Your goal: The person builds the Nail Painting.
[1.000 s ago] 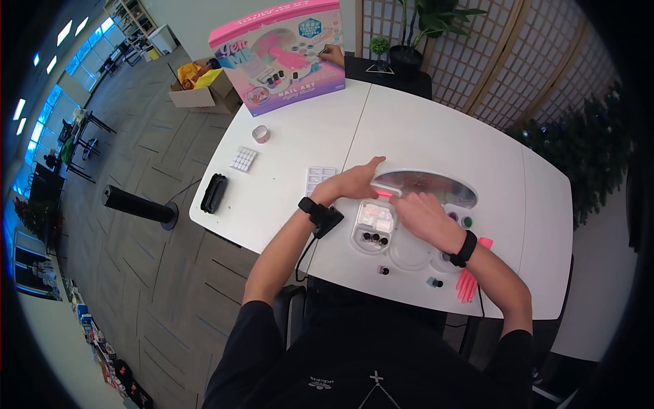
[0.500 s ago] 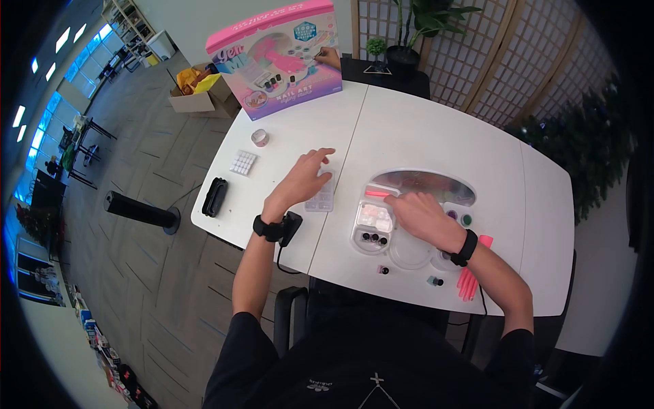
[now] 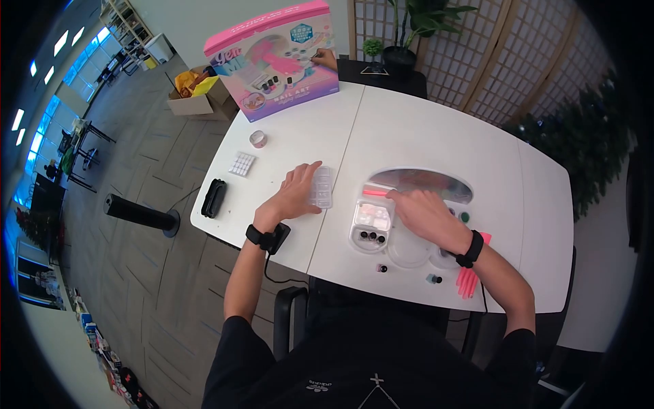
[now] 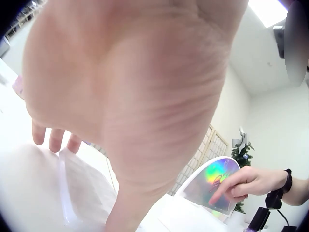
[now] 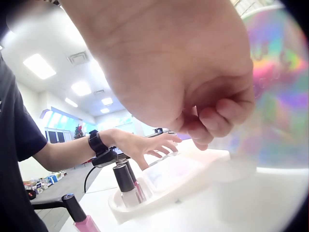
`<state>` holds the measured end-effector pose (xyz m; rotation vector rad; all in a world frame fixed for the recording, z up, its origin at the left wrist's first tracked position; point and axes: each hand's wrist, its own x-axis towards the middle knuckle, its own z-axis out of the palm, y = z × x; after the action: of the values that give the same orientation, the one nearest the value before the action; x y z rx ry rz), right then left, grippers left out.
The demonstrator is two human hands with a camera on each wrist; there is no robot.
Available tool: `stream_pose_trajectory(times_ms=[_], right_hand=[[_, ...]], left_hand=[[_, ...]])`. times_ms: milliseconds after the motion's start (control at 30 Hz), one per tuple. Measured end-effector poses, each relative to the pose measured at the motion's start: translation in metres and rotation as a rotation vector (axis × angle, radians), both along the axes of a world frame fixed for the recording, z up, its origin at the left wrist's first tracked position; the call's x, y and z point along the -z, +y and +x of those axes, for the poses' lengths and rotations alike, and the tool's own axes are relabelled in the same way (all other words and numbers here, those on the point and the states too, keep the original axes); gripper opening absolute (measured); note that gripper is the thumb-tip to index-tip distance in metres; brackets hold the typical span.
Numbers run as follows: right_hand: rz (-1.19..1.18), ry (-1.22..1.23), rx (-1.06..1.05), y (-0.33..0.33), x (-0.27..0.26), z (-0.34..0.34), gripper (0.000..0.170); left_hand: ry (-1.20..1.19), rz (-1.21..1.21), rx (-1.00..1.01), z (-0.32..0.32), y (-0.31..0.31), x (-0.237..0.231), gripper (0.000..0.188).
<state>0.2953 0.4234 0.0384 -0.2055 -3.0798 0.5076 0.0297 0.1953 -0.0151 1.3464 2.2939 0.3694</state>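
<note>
My left hand [image 3: 291, 194] spreads over a clear compartment tray [image 3: 323, 189], fingers toward its far end and thumb near the close end. In the left wrist view the clear plastic [image 4: 84, 188] shows below the palm, between thumb and fingertips. My right hand [image 3: 428, 217] is at the white nail art station [image 3: 409, 251]. Its index finger points down at a pink strip [image 3: 375, 191] in the upper left compartment, while the other fingers curl in. Nail polish bottles [image 5: 126, 186] with black caps stand in the station's front left corner, beside a compartment of pale pieces [image 3: 374, 216].
A shiny, rainbow-tinted panel [image 3: 422, 184] rises at the station's back. Two polish bottles [image 3: 382, 268] lie in front, and a pink model hand [image 3: 469, 278] is under my right forearm. Further left are a white-celled pack [image 3: 242, 163], a small jar [image 3: 258, 139], a black case [image 3: 214, 198] and the kit box [image 3: 276, 68].
My left hand has left the station's pink strip, swung left and come down over the clear tray. The right hand has stayed at the strip.
</note>
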Motion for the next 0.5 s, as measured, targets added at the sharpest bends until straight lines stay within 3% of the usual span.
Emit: stream_pose_trajectory(times_ms=[100, 200, 333, 500], right_hand=[[-0.078, -0.031, 0.073, 0.0, -0.007, -0.002, 0.032], [-0.242, 0.041, 0.11, -0.002, -0.011, -0.003, 0.031], [-0.529, 0.022, 0.191, -0.014, -0.033, -0.009, 0.036], [-0.757, 0.06, 0.202, -0.01, -0.013, -0.016, 0.03]], left_hand=[[-0.015, 0.162, -0.064, 0.014, 0.004, -0.01, 0.119], [0.023, 0.409, -0.001, 0.033, 0.009, -0.021, 0.117], [0.163, 0.564, 0.142, 0.058, 0.02, -0.042, 0.119], [0.142, 0.698, 0.209, 0.075, 0.033, -0.046, 0.111]])
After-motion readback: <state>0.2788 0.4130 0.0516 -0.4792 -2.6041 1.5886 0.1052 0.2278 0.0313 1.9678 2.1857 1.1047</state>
